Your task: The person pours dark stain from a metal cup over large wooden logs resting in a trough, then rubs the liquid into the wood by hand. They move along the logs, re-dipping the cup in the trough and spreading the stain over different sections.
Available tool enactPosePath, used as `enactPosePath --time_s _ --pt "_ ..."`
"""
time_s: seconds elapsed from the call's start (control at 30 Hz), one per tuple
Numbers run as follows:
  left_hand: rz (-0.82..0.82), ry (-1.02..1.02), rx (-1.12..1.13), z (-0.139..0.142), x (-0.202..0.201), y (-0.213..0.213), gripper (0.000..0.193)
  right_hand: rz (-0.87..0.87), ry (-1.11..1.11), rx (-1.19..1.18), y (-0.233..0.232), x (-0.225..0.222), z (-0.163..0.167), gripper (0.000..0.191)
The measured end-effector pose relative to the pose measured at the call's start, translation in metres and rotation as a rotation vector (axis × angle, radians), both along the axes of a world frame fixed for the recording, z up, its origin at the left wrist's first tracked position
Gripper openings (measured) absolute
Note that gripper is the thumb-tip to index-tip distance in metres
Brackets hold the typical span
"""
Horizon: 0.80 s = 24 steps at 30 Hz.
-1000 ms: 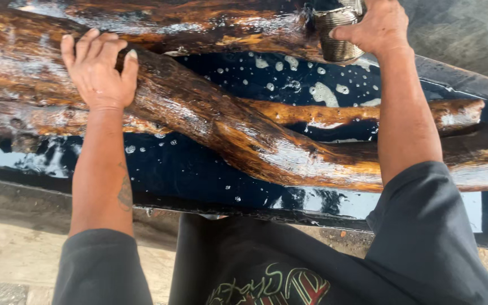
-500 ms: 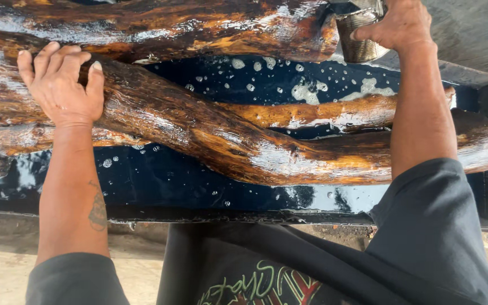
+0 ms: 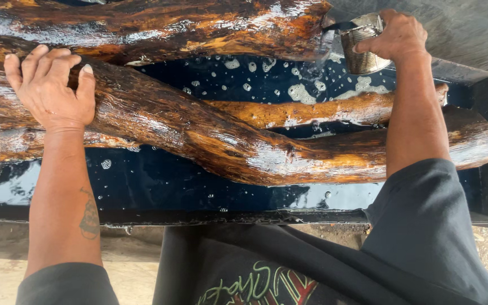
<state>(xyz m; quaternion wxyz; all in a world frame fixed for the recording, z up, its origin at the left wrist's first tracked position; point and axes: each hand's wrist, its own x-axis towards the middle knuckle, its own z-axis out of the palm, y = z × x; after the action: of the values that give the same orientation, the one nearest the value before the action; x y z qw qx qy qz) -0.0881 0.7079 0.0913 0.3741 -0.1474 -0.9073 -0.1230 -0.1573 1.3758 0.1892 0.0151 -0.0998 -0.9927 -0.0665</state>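
Wet logs [image 3: 216, 135] cropped at left, left hand [image 3: 52, 90] flat on one, right hand [image 3: 396, 36] gripping tin can [image 3: 362, 45].

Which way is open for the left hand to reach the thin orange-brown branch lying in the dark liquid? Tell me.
Probably yes, over the top: the left hand rests flat on the thick wet log, and the thin orange-brown branch lies uncovered just past that log, with nothing above it.

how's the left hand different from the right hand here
The left hand lies flat and open, fingers spread, on the thick wet log; the right hand is closed around a tilted metal can. The left sits at the frame's left, the right higher, near the trough's end. Both are bare.
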Motion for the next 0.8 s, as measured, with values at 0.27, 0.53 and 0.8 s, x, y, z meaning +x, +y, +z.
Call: enactPosePath --time_s 0.27,0.53,0.8 --pt "0.007 -0.009 0.004 -0.005 -0.001 -0.003 0.019 -0.005 0.001 -0.021 -0.006 -0.005 0.007 0.093" --pt "-0.005 -0.007 0.009 -0.012 -0.002 -0.007 0.018 0.138 0.088 -0.045 -0.022 -0.015 0.022 0.076" --pt "-0.013 -0.006 0.064 -0.024 -0.005 -0.007 0.021 0.210 0.103 0.073 -0.050 -0.023 0.034 0.074"
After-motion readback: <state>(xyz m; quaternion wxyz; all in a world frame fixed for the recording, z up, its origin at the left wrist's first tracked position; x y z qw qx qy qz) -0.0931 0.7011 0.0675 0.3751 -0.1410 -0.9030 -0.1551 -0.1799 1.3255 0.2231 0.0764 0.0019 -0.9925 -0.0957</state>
